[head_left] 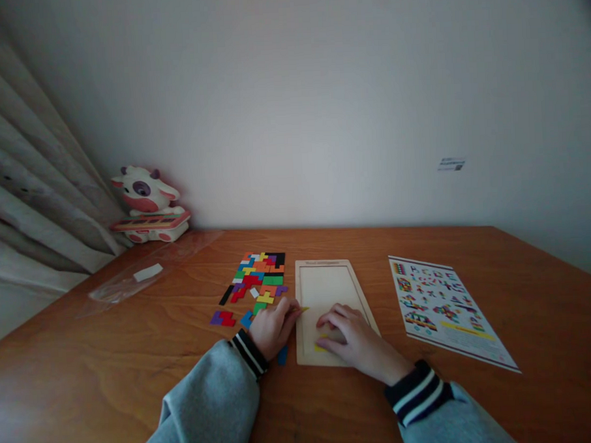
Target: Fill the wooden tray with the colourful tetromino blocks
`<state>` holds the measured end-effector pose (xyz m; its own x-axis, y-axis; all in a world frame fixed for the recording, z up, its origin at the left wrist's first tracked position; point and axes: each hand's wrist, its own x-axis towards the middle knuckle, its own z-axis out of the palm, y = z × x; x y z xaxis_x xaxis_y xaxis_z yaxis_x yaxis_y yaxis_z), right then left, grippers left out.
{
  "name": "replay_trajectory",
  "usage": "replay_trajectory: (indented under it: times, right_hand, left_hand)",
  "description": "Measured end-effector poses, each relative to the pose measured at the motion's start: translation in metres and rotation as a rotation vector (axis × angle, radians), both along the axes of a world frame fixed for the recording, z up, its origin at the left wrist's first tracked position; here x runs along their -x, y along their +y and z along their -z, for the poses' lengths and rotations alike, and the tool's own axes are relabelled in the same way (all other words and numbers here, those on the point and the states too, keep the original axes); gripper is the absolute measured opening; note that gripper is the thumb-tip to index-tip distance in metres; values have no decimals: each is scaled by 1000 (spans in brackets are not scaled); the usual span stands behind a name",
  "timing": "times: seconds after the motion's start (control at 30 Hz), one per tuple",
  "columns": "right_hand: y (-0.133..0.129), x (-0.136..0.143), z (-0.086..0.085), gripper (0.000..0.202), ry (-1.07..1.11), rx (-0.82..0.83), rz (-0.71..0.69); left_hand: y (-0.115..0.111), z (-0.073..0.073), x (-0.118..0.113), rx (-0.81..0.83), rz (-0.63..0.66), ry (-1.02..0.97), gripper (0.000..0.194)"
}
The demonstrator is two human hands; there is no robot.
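Your left hand (275, 327) pinched a yellow piece (304, 309); your right hand (352, 336) partly covered another yellow piece (319, 348) (grip indeterminable). The board's (328, 285) heading (322, 263) proved illegible.

The desk (110, 360) carries the puzzle tray (328, 285) at lower centre, puzzle pieces (273, 280) left of it, pattern sheet (449, 314) lower right, toy cow keyboard (151, 222) middle left.
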<state>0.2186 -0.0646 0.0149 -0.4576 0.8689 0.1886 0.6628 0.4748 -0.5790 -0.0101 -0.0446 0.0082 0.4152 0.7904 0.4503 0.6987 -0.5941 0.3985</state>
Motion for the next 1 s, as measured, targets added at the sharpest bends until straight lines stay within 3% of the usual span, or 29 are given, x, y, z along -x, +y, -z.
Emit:
replay_trajectory:
  times: [0.17, 0.7, 0.9, 1.0]
  right_hand:
    - [-1, -16, -4, 28, -17, -5, 31]
    - [-8, -9, -9, 18, -8, 28, -14]
    - [-7, -4, -1, 33, 125, -55, 14]
    - [-8, -1, -2, 27, 168, -118, -29]
  left_hand:
    - [2, 2, 2, -30, 15, 4, 9]
    - [1, -2, 5, -18, 42, 37, 16]
    - [-3, -15, 3, -241, 283, -31, 18]
    - [-6, -18, 2, -322, 330, -43, 16]
